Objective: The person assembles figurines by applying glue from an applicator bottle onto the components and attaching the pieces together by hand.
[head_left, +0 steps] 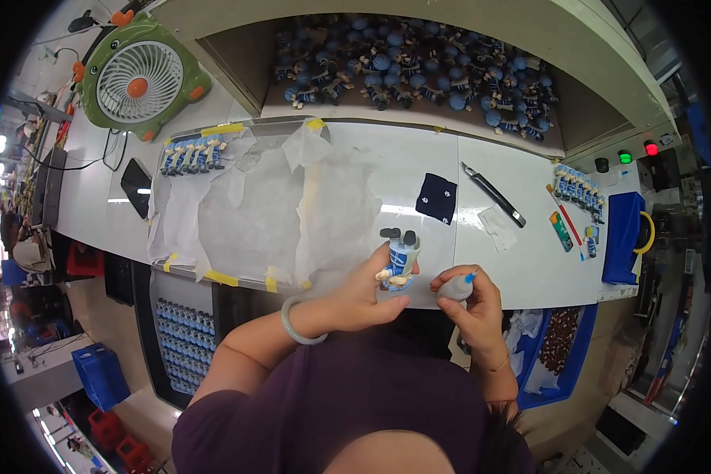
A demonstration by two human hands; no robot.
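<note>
A long white worktop [419, 158] runs across the view, backed by a recessed bin [419, 59] heaped with small blue-headed figurines. On the worktop's left lies a wide tray covered in crumpled white paper [268, 209] taped down with yellow strips, and a row of finished figurines [191, 154] stands at its far left corner. Beyond that sits a green desk fan [141, 77], with a dark phone [137, 186] lying beside the tray. Toward the right lie a dark blue cloth square [437, 197], a utility knife [494, 193] and a second short row of figurines [578, 189] next to a blue box [622, 237]. At the near edge, the left hand [363, 296] is closed around 1 blue-and-white figurine [399, 261], fingers wrapped about its body with the 2 dark feet pointing away. The right hand [470, 304] pinches a small soft squeeze bottle [456, 287] whose blue nozzle points toward the figurine, just beside it. The figurine looks light, rigid and smooth, with thin protruding parts that could likely snap, so holding it by the thicker torso seems soundest.
</note>
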